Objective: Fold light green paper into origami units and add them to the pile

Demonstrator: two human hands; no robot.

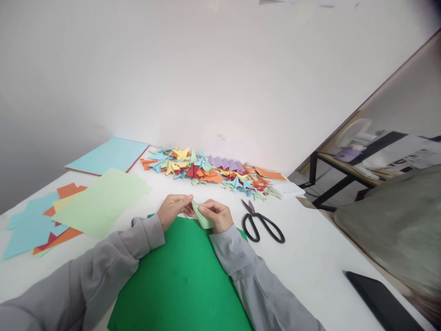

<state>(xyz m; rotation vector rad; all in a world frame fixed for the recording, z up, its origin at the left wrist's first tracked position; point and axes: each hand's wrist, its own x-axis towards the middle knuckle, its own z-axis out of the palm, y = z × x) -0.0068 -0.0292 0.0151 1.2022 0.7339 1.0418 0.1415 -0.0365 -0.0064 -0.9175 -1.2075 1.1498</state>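
Observation:
A small folded piece of light green paper (204, 219) is held up between both hands, above the far edge of a dark green sheet (179, 276). My right hand (217, 215) pinches it, with the thumb lying on its face. At its upper left tip, my left hand (175, 208) is closed with thumb and fingers together. Black-handled scissors (257, 220) lie partly spread on the white table, to the right of my right hand. Beyond the hands sits a long heap of folded paper shapes (206, 172) in several colours, some like little planes.
Loose light green sheets (99, 197) and blue pieces (31, 225) lie at the left. A large light blue sheet (110, 154) rests against the wall. A black flat object (379, 299) is at the table's right edge; a fan (353, 138) stands on a shelf beyond.

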